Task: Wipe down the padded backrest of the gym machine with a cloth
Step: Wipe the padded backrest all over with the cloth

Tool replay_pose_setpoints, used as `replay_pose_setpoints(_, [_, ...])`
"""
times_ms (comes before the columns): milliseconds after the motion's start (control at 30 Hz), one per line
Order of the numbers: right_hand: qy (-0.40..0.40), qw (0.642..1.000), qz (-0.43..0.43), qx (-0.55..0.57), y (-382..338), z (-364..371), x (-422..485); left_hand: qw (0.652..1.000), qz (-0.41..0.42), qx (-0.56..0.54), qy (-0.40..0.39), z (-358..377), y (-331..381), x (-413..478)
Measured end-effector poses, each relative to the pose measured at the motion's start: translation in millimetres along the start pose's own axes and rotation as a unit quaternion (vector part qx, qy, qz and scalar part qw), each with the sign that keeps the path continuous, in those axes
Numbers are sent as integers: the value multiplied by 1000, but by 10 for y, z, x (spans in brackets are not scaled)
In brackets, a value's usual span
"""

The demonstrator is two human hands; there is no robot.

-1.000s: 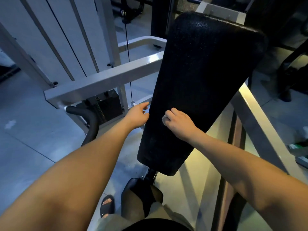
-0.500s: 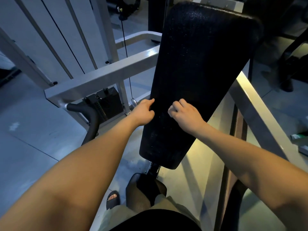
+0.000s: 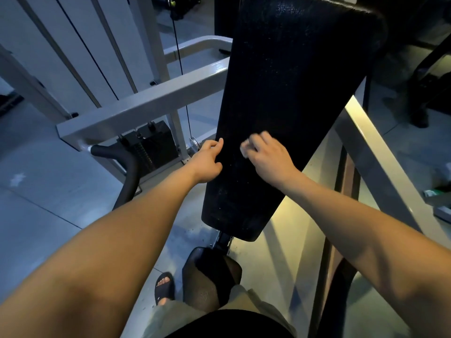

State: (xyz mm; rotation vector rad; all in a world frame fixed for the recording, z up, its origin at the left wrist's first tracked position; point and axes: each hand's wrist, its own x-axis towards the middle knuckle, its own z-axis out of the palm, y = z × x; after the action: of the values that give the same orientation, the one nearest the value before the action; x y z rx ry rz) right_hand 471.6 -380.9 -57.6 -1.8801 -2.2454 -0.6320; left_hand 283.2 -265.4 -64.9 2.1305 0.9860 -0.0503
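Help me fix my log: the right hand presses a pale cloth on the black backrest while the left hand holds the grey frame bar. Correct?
Not quite: in the head view the left hand holds the backrest edge, not the bar. The rest stands.

A grey floor [image 3: 36, 203] with thin joint lines fills the left side, cool and bluish in the light. Over it runs a white steel beam [image 3: 146, 106], with slanted white uprights [image 3: 31, 45] behind it and a thin black cable [image 3: 179, 57] dropping just beside a black weight stack [image 3: 151, 142]. A curved black handle [image 3: 130, 172] bends down from the beam's left end. At the right a pale rail [image 3: 380, 152] catches warm yellow light, with dark machinery [image 3: 427, 93] beyond it
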Motion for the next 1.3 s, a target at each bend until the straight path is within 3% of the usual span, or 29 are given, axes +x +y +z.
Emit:
replay_pose_setpoints(100, [65, 995, 74, 3, 32, -162, 428, 1000, -10, 18, -2, -10, -45, -55])
replay_pose_setpoints(167, [64, 992, 102, 29, -46, -52, 468, 999, -34, 31, 9, -17, -120, -96])
replay_pose_setpoints(400, [-65, 996, -43, 39, -408, 521, -74, 995, -83, 56, 29, -177, -431, -251])
replay_pose_setpoints(567, [55, 997, 43, 19, -134, 60, 858, 993, -99, 44, 51, -271, -474, -272])
replay_pose_setpoints(633, [56, 997, 55, 25, -184, 116, 877, 993, -98, 36, 50, -256, -481, -280])
replay_pose_setpoints(800, [-107, 994, -13, 25, -509, 453, 438, 995, -74, -7, 62, -298, -523, -320])
replay_pose_setpoints(933, [-138, 978, 80, 135, -441, 171, 708, 986, -93, -106, 92, -363, -474, -286])
replay_pose_setpoints(1000, [-116, 951, 163, 236, -379, -33, 825, 968, -90, -210, 100, -416, -340, -270])
replay_pose_setpoints(1100, [-99, 861, 315, 388, -311, -266, 932, 938, -44, -329, 103, -496, -95, -253])
replay_pose_setpoints(1267, [-86, 705, 408, 573, -236, -445, 986, 931, 26, -351, 95, -579, 175, -207])
replay_pose_setpoints(1300, [-94, 693, 407, 587, -211, -474, 983, 934, 24, -339, 107, -597, 223, -181])
